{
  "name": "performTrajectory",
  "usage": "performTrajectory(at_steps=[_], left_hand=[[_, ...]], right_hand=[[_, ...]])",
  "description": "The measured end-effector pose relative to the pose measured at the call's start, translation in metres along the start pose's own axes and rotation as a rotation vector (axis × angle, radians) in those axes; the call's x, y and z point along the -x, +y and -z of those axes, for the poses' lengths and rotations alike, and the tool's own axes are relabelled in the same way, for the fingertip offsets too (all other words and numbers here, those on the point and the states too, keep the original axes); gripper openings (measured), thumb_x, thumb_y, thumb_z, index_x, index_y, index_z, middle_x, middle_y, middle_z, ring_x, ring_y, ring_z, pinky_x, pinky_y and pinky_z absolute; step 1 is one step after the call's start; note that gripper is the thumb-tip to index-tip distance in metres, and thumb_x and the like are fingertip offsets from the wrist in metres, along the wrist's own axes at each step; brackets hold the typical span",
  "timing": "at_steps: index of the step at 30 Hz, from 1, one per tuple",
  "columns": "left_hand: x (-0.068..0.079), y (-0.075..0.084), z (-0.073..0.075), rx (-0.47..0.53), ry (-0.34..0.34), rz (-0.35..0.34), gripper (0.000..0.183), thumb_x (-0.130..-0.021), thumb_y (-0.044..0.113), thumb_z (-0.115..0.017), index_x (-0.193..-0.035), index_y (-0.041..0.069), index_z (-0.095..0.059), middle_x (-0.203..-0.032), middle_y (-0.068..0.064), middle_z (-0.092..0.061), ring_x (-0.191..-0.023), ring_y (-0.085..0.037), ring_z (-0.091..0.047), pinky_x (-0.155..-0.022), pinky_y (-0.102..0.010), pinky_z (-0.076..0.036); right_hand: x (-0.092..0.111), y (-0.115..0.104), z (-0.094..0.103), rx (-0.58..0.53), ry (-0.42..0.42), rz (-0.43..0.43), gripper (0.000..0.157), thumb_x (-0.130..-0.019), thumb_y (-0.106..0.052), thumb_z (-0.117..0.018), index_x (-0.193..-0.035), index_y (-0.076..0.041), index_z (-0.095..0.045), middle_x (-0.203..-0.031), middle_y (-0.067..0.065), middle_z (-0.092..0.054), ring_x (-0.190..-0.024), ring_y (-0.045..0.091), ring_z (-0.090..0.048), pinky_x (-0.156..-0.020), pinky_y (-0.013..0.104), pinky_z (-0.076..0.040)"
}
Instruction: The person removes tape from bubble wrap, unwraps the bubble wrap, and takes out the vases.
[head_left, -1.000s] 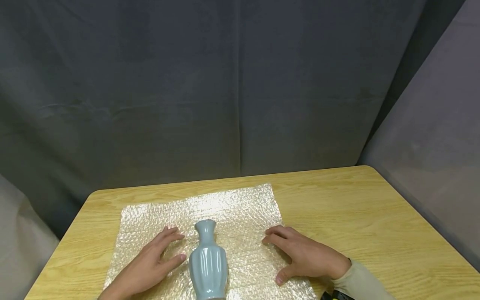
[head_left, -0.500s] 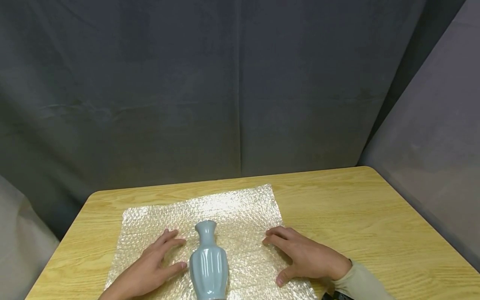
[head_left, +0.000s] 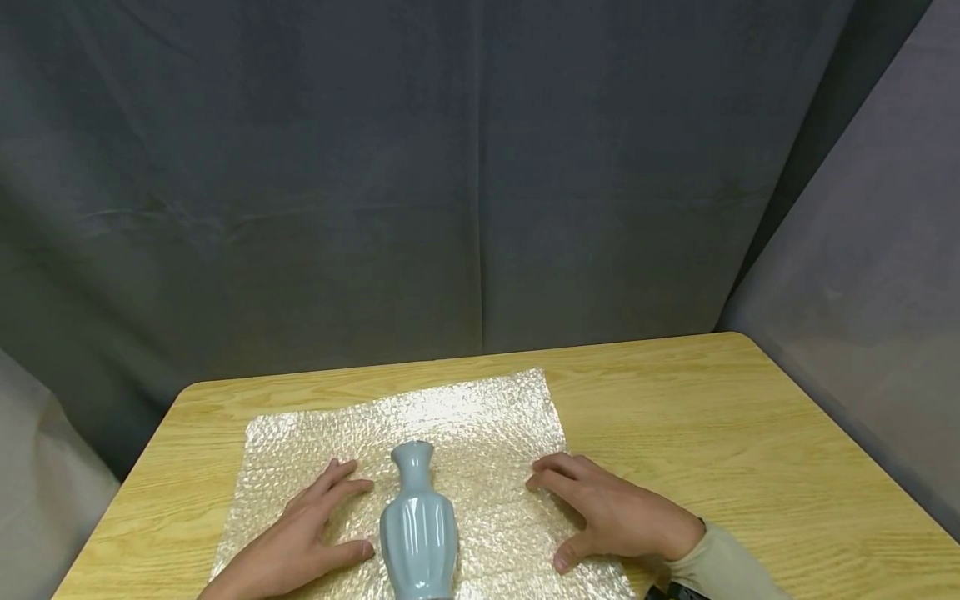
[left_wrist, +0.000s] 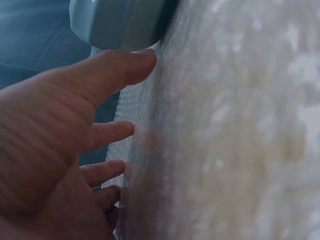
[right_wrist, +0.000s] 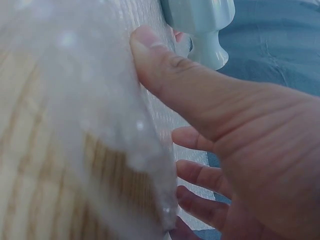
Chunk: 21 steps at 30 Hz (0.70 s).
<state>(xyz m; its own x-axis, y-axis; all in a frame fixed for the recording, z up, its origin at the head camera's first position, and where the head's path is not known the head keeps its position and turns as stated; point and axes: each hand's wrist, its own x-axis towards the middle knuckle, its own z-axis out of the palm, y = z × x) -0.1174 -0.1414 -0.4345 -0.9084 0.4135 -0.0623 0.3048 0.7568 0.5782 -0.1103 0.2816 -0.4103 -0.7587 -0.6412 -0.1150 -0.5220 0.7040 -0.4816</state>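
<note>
A pale blue-green glazed vase (head_left: pixel 418 537) with a fluted body and narrow neck lies on a sheet of bubble wrap (head_left: pixel 480 417), its mouth toward the far side. Left of the vase, my left hand (head_left: pixel 300 533) rests with spread fingertips on the wrap, the thumb close to the vase body. My right hand (head_left: pixel 611 512) is at the wrap's right edge, fingers spread and touching the sheet. In the right wrist view the thumb (right_wrist: pixel 175 75) lies against the bubble wrap (right_wrist: pixel 90 90), and the vase (right_wrist: pixel 200 20) shows beyond. Neither hand holds anything. The vase's base is cut off by the frame.
The wood-grain table (head_left: pixel 712 417) extends past the wrap to the right and along the left. A dark grey curtain (head_left: pixel 375 183) hangs behind it, with a lighter cloth (head_left: pixel 862 292) on the right side. A black object (head_left: pixel 675 592) sits by the right sleeve.
The left hand's thumb has shifted slightly toward the near side, and its fingers lie a touch lower. The vase, wrap and right hand stay practically where they were.
</note>
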Motion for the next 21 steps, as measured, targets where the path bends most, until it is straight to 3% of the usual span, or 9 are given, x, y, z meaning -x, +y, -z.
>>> performTrajectory(at_steps=[21], left_hand=[[-0.0002,-0.0057,-0.0028,0.018,0.015,-0.032,0.071,-0.081,0.06,-0.08,-0.142,0.031,-0.058,-0.166,-0.008,-0.039,-0.157,-0.048,-0.025,-0.107,-0.078,-0.038]], right_hand=[[0.0003,0.0014,-0.0009,0.027,0.024,0.036,0.085,-0.078,-0.069,-0.066,-0.146,-0.021,-0.052,-0.154,0.006,-0.047,-0.138,0.03,-0.05,-0.107,0.046,-0.051]])
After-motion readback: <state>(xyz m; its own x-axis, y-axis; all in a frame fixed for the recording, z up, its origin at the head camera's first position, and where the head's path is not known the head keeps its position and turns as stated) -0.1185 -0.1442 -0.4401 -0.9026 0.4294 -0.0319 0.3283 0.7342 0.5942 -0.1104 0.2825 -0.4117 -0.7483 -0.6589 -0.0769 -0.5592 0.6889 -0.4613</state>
